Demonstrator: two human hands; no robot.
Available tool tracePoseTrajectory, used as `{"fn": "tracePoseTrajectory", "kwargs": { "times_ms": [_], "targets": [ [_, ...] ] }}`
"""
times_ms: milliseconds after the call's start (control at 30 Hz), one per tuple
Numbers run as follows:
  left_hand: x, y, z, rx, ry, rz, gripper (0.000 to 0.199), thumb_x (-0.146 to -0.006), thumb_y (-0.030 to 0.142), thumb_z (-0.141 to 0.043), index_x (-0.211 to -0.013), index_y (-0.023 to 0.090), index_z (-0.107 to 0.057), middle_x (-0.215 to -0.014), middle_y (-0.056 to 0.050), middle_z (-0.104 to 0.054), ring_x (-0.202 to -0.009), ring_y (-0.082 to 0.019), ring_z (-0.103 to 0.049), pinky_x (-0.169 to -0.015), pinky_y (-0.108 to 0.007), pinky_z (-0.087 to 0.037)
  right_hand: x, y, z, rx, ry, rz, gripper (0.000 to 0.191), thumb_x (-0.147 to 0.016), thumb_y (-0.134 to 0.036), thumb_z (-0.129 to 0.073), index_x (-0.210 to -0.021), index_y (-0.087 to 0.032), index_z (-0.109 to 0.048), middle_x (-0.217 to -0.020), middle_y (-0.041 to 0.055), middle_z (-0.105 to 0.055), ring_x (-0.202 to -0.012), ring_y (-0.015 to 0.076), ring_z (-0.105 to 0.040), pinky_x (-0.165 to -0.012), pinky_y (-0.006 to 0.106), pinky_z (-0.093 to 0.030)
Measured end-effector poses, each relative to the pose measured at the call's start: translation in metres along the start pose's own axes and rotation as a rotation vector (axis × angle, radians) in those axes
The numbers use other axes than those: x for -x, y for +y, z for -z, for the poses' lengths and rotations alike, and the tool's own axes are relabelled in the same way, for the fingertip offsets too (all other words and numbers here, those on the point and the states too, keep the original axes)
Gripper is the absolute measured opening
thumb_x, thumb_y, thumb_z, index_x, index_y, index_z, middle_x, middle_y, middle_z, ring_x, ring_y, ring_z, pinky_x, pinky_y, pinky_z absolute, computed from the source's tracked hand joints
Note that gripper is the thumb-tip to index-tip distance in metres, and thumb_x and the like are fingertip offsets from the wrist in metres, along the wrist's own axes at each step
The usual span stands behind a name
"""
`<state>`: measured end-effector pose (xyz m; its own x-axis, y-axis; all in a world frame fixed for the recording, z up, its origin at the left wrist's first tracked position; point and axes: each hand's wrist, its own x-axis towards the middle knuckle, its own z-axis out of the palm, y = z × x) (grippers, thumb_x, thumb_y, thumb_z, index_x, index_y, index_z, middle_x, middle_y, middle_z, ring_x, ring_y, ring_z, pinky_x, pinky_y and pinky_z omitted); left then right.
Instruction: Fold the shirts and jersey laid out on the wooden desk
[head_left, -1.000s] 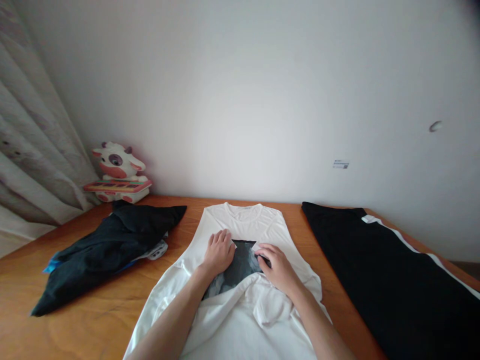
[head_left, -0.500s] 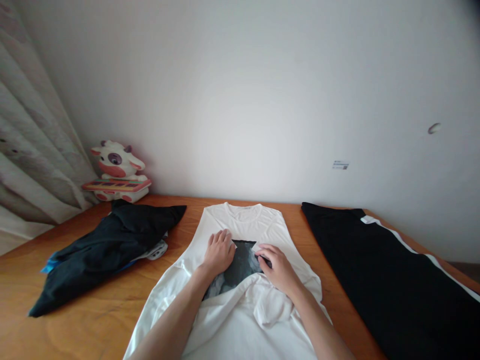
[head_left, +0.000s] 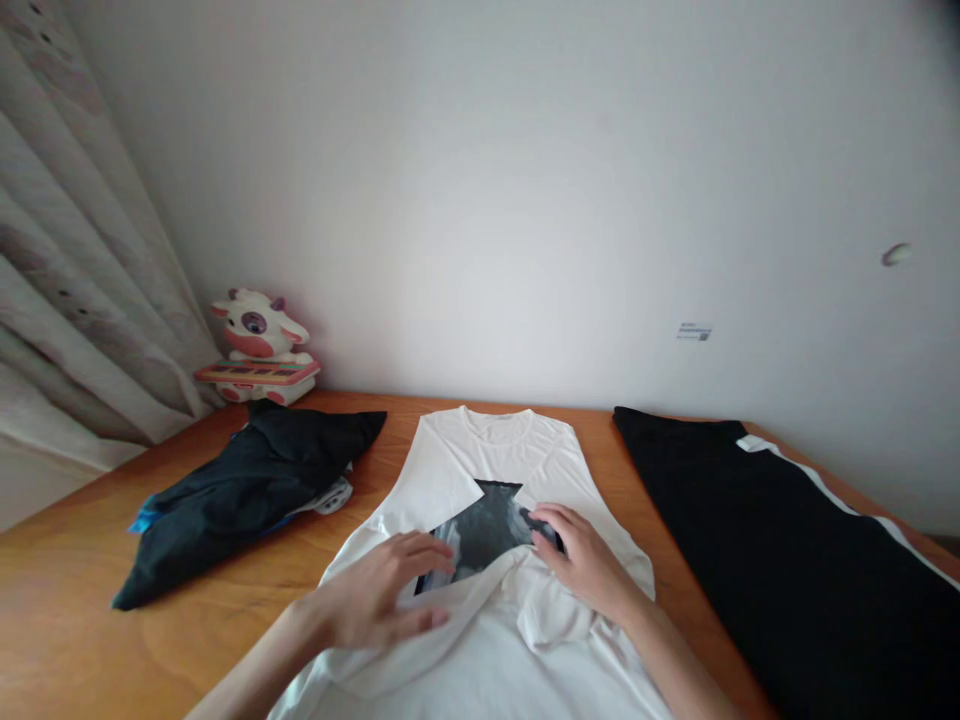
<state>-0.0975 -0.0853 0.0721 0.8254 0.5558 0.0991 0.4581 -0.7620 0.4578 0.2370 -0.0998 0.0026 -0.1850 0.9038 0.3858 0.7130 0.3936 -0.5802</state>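
Note:
A white T-shirt (head_left: 517, 440) lies front up on the wooden table, its sleeves folded in across a dark grey printed panel (head_left: 484, 530). Its lower part is bunched in a raised fold below the print. My left hand (head_left: 382, 590), slightly blurred, hovers at the left side of that fold with thumb and fingers apart. On the right side of the print rests my right hand (head_left: 581, 560), fingers lightly bent and thumb spread from them, touching the shirt near the right sleeve end.
A crumpled black garment (head_left: 247, 490) with blue and grey cloth beneath it lies to the left. Black trousers (head_left: 720, 540) with a white stripe lie on the right. A toy cow keyboard (head_left: 262, 350) stands at the back left of the table (head_left: 67, 600), near the curtain (head_left: 97, 250).
My left hand has left the left sleeve end and moved down and left, fingers spreading. My right hand has slid slightly down and right. The view has shifted a little.

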Motion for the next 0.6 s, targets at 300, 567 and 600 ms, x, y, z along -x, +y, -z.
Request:
{"fn": "tracePoseTrajectory", "kwargs": {
  "times_ms": [300,567,600],
  "targets": [
    [0.072,-0.004,-0.014,-0.018,0.121,0.377,0.030,-0.090,0.051,-0.062,-0.108,0.029,-0.073,-0.110,-0.005,-0.070,-0.100,-0.022,-0.068,-0.092,-0.030,-0.054,0.070,-0.018,0.064,0.109,-0.195,-0.156,0.052,-0.076,-0.052,-0.078,-0.120,-0.026,-0.067,-0.124,0.0100,-0.066,-0.116,0.0290,-0.062,-0.102,0.043,-0.050],
    [0.079,-0.007,0.008,0.297,0.246,0.480,0.035,-0.095,0.053,-0.053,-0.094,0.023,-0.070,-0.085,-0.001,-0.067,-0.079,-0.017,-0.062,-0.074,-0.022,-0.051,0.082,-0.020,0.067,-0.245,-0.035,-0.334,0.036,-0.092,-0.058,-0.055,-0.091,-0.024,-0.066,-0.090,0.0054,-0.070,-0.090,0.0233,-0.067,-0.082,0.031,-0.053],
    [0.079,-0.008,0.009,0.353,0.258,0.507,0.039,-0.095,0.057,-0.052,-0.092,0.022,-0.069,-0.080,0.000,-0.064,-0.075,-0.017,-0.060,-0.070,-0.022,-0.050,0.083,-0.019,0.070,-0.326,-0.014,-0.387,0.039,-0.090,-0.062,-0.056,-0.090,-0.024,-0.066,-0.087,0.0048,-0.070,-0.088,0.0234,-0.067,-0.080,0.030,-0.053]
  ]
}}
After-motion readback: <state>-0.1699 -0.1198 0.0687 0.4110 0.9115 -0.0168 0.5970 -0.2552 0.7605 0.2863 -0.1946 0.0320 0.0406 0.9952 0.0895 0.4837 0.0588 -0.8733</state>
